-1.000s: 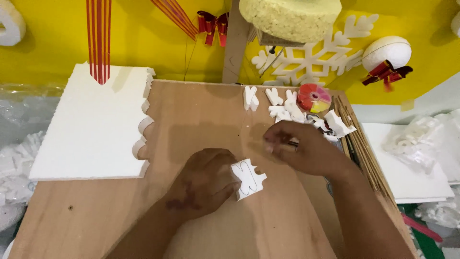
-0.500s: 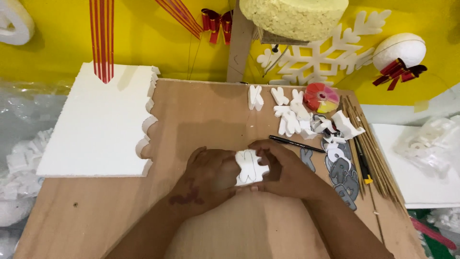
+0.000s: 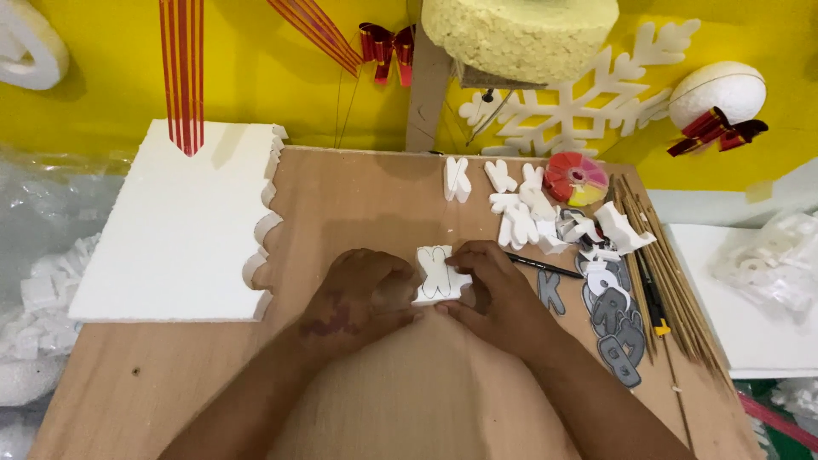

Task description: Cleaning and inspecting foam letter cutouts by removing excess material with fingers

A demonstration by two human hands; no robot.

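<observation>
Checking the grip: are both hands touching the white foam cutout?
Touching. The head view shows left hand and right hand fingers pressed against the white foam cutout's sides.

**Foam cut-out between our hands**

We hold a small white foam piece (image 3: 440,274) low over the wooden board (image 3: 366,196), near its middle. It is a flat, thick, blocky cut-out with notched edges, its broad face turned up. Our left hand (image 3: 362,298) and right hand (image 3: 498,294) pinch it from either side.

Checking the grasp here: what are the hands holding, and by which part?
Both hands, left hand and right hand, hold a white foam cutout by its side edges.
</observation>
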